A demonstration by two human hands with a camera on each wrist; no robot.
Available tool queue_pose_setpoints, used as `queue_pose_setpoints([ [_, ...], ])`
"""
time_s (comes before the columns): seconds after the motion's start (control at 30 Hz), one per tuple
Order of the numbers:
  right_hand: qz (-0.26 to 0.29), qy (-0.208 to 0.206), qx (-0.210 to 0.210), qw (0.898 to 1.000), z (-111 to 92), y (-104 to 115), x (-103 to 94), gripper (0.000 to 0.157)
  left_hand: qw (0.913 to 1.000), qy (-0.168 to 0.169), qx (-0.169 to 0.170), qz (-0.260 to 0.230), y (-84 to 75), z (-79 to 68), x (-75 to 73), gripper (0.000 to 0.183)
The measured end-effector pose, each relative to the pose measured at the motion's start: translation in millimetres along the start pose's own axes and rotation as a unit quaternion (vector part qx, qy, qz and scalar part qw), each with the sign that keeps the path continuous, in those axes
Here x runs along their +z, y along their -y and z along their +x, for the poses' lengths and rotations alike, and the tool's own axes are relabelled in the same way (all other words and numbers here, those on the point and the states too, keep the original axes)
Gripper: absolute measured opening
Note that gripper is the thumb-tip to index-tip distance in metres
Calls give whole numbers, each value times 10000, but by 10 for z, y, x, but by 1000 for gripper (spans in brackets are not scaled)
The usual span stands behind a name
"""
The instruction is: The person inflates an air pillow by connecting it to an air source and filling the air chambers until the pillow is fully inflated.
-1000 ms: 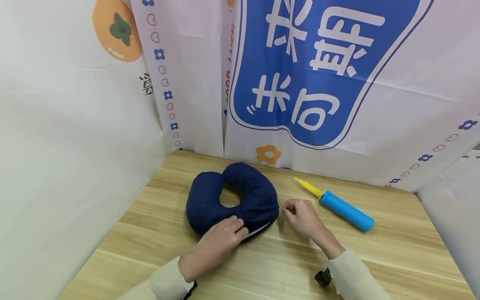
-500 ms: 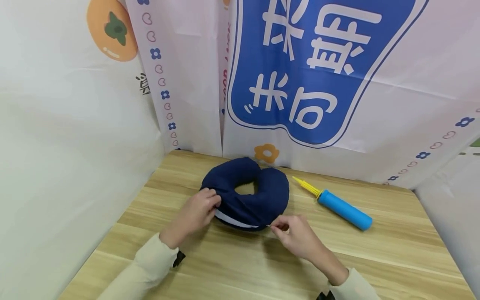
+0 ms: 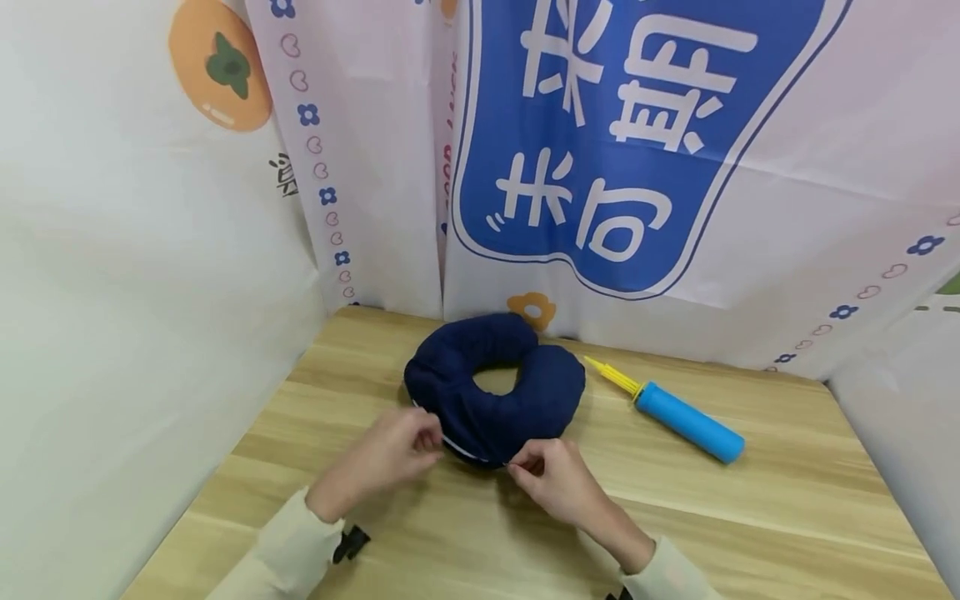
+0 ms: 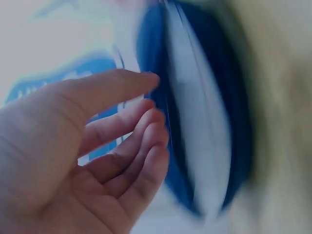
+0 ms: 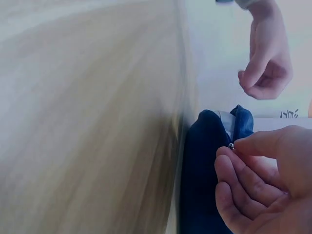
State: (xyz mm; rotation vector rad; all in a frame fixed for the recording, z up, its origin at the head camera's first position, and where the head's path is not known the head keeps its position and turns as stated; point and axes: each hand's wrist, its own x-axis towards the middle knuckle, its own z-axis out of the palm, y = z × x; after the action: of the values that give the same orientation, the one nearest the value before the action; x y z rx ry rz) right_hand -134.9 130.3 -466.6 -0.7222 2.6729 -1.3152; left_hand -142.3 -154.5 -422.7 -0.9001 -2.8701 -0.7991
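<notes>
A navy U-shaped neck pillow [image 3: 551, 392] lies on the wooden table, its zipped outer edge facing me. Between the thumb and index finger of my right hand [image 3: 551, 479] is a small metal zipper pull [image 5: 231, 146], pinched at the right end of the gap. White inner lining [image 4: 204, 122] shows through the unzipped part in the left wrist view. My left hand [image 3: 382, 454] hovers just off the pillow's front left edge. Its fingers are loosely bent and hold nothing; the right wrist view shows it apart from the cover.
To the right of the pillow lies a blue hand pump [image 3: 690, 422] with a yellow nozzle [image 3: 613, 374]. Behind the table hangs a white printed cloth [image 3: 390, 167], close to the pillow's far side. A white wall [image 3: 150, 292] borders the left.
The pillow has turned clockwise. My right hand has moved left along the seam with the zipper pull, and the white gap looks narrower. My left hand has let go of the cover.
</notes>
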Motion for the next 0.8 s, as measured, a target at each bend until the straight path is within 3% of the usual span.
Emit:
queue_pose_setpoints([
  [0.07,38,-61,55,10000,-21,7,-13,6,9947,387,-204,-931,-175,-28,150,8],
  [0.17,129,-213,34,9997,-32,12,6,6,9717,829,-605,-2128,-323,-12,407,12],
  [0.23,230,-250,-33,9994,-42,15,56,8,9533,816,-941,-2753,-370,-20,547,20],
  [0.3,318,-256,-101,9991,-52,24,123,10,9403,594,-1188,-3133,-388,-41,657,23],
  [0.47,372,-424,-140,9983,-53,72,223,12,9313,23,-1392,-3365,-408,-38,773,22],
  [0.7,379,-540,-344,9972,-32,87,271,12,9174,-347,-1431,-3697,-405,-6,815,21],
  [0.8,338,-455,-508,9971,-24,76,268,10,9166,-436,-1392,-3722,-377,0,832,20],
])
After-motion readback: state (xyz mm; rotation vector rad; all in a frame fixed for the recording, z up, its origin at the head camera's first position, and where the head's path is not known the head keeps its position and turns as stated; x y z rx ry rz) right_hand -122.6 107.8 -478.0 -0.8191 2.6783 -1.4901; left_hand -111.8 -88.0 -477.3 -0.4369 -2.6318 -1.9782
